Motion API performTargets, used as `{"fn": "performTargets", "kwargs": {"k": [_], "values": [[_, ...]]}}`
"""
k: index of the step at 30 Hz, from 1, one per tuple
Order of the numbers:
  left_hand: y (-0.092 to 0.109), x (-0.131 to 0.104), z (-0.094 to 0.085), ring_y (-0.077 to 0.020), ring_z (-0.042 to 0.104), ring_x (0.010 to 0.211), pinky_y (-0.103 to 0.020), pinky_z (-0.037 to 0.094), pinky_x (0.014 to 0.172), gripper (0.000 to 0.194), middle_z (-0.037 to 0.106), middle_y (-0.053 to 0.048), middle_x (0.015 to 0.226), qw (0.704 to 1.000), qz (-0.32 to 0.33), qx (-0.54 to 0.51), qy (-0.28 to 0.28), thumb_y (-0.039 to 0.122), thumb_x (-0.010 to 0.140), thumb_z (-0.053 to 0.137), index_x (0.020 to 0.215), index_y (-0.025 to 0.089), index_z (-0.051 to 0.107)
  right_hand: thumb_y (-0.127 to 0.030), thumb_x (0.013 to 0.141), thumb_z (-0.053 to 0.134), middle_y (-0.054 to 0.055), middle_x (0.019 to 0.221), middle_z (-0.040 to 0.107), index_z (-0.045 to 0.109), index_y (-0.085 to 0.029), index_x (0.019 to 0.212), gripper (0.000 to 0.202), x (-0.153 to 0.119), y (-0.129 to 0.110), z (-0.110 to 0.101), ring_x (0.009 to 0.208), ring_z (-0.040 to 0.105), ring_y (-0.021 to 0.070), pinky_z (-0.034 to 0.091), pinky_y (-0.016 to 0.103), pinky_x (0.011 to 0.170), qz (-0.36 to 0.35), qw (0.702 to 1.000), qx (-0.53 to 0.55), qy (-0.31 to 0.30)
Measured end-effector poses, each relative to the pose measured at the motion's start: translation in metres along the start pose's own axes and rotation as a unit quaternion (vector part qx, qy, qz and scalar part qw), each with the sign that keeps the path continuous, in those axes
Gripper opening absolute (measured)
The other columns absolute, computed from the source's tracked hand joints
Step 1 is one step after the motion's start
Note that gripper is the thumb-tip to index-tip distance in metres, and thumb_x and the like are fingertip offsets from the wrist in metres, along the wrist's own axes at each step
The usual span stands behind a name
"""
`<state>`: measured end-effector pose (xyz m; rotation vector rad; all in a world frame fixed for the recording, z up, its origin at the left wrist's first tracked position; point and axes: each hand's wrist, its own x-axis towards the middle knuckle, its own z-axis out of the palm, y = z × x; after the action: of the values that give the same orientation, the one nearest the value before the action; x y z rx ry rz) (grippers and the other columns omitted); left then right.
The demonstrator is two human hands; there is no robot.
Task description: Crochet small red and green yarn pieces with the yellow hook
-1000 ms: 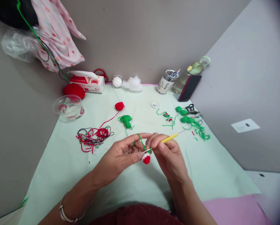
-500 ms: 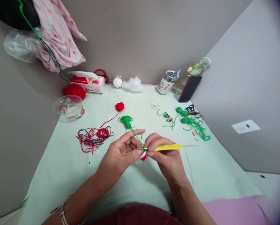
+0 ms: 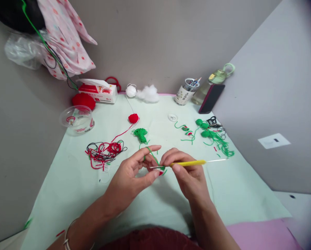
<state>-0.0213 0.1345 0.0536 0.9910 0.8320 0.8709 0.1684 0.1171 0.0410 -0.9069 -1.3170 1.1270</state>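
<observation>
My right hand is closed round the yellow handle of a crochet hook, its metal tip pointing left. The tip meets a small red, white and green crochet piece, which my left hand pinches between thumb and fingers. Green yarn runs over my raised left forefinger down to the piece. Just beyond that hand lies a bundle of green yarn. Fingers partly cover the crochet piece.
Left on the table are tangled red and black yarn and a clear plastic tub. A red yarn ball lies mid-table. Green yarn pieces, a phone, a pen holder and a bottle are at the right.
My right hand has drawn slightly back, and the hook's rear end has shifted right and tilted up. More green shows on the crochet piece, and less of its red.
</observation>
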Motion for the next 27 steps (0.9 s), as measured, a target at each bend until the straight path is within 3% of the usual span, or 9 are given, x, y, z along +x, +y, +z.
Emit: {"fn": "performTargets", "kwargs": {"k": [8, 12, 20, 27], "values": [[-0.001, -0.001, -0.001, -0.0155, 0.066, 0.092, -0.03, 0.052, 0.092, 0.044, 0.066, 0.002, 0.091, 0.999, -0.011, -0.032, 0.018, 0.029, 0.087, 0.087, 0.129, 0.03, 0.076, -0.029, 0.101, 0.074, 0.003, 0.091, 0.08, 0.084, -0.03, 0.102, 0.01, 0.001, 0.006, 0.002, 0.086, 0.072, 0.0193, 0.058, 0.033, 0.076, -0.056, 0.998, -0.008, 0.036], [-0.001, 0.001, 0.0, -0.0146, 0.065, 0.091, -0.028, 0.052, 0.09, 0.041, 0.066, 0.003, 0.089, 0.999, -0.009, -0.039, 0.035, 0.031, 0.086, 0.089, 0.126, 0.029, 0.077, -0.033, 0.103, 0.07, 0.005, 0.094, 0.08, 0.084, -0.028, 0.102, 0.015, 0.001, 0.007, 0.003, 0.083, 0.072, 0.0196, 0.059, 0.034, 0.074, -0.051, 0.998, 0.001, 0.043], [0.0, 0.0, -0.003, -0.01, 0.06, 0.074, -0.023, 0.053, 0.072, 0.041, 0.066, 0.003, 0.087, 0.999, -0.014, -0.046, 0.016, 0.032, 0.088, 0.087, 0.128, 0.028, 0.077, -0.035, 0.109, 0.06, 0.003, 0.093, 0.078, 0.078, -0.026, 0.101, 0.021, 0.0, 0.004, 0.003, 0.082, 0.069, 0.0165, 0.057, 0.031, 0.076, -0.032, 0.997, 0.066, 0.035], [-0.002, 0.0, -0.004, -0.0102, 0.063, 0.079, -0.023, 0.054, 0.079, 0.038, 0.066, 0.004, 0.089, 0.999, -0.013, -0.048, 0.009, 0.034, 0.09, 0.086, 0.127, 0.031, 0.078, -0.027, 0.111, 0.055, 0.002, 0.095, 0.077, 0.076, -0.026, 0.105, 0.022, -0.002, -0.007, 0.003, 0.086, 0.071, 0.0155, 0.058, 0.031, 0.081, -0.093, 0.994, -0.042, 0.026]]}}
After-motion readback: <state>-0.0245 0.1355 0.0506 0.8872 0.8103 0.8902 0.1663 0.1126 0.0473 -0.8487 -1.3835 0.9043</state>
